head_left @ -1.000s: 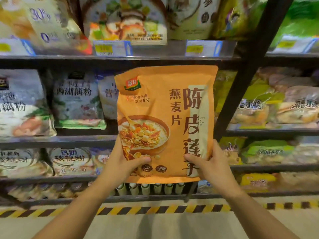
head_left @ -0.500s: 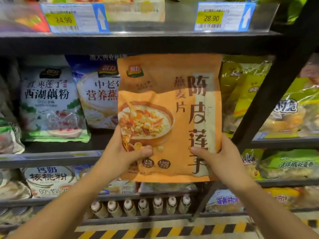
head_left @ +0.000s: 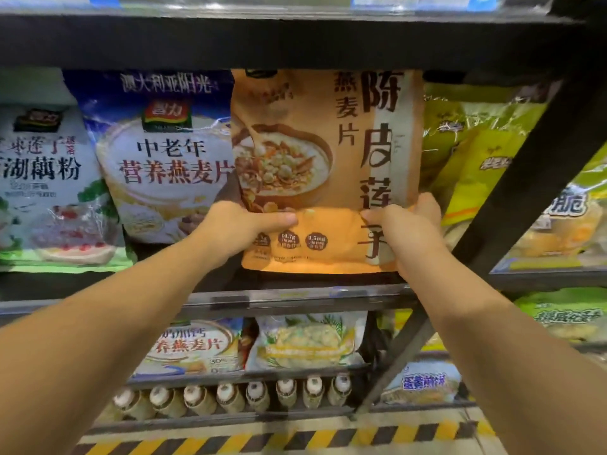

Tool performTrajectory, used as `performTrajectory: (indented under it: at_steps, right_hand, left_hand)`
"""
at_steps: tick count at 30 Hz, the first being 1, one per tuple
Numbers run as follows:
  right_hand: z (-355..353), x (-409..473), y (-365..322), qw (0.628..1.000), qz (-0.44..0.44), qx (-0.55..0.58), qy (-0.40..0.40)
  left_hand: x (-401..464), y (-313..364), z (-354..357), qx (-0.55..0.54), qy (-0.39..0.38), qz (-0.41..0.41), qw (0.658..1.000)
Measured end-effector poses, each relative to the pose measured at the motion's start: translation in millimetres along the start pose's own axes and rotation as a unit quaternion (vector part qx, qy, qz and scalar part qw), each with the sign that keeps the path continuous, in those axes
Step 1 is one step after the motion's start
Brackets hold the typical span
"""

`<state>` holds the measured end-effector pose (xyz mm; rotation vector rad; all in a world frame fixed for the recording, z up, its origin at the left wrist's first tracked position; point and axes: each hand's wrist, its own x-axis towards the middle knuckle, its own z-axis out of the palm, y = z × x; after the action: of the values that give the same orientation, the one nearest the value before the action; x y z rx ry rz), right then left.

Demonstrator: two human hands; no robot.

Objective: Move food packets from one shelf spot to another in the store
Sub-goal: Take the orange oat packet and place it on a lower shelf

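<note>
Centrally, both hands grip the orange oatmeal packet (head_left: 315,152) at its lower corners: left hand (head_left: 239,228) with thumb across the front, right hand (head_left: 405,231) likewise. It stands upright in the shelf (head_left: 295,298) gap between a blue-white oatmeal bag (head_left: 164,152) and yellow-green packets (head_left: 473,152).

Dim, shadowed shelving; slight blur, wide-angle bending at edges.

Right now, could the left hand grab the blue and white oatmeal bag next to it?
Probably not yet: the left hand grips the orange oatmeal packet. The blue and white oatmeal bag stands unblocked right beside it.
</note>
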<state>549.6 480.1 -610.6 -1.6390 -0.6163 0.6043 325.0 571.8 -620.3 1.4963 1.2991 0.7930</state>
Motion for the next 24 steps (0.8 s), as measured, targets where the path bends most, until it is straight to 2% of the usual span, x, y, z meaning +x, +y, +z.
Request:
performTrajectory:
  at_steps: [7, 13, 21, 24]
  right_hand:
    - [-10.4, 2.9, 36.8, 0.999, -0.034, -0.023, -0.005]
    - [-19.7, -12.4, 52.3, 0.994, -0.033, -0.099, -0.016]
    - [-16.7, -18.0, 21.9, 0.987, 0.058, -0.148, -0.023]
    - [-10.0, -27.4, 4.3, 0.977, 0.062, -0.202, -0.019]
  left_hand:
    - [-10.3, -30.9, 24.6, 0.001, 0.003, 0.091, 0.996]
    - [-19.4, -48.8, 32.1, -0.017, -0.010, 0.101, 0.995]
    - [-27.2, -13.1, 17.4, 0.044, -0.046, 0.027, 0.998]
    - [-34.7, 7.4, 0.7, 0.127, -0.007, -0.006, 0.992]
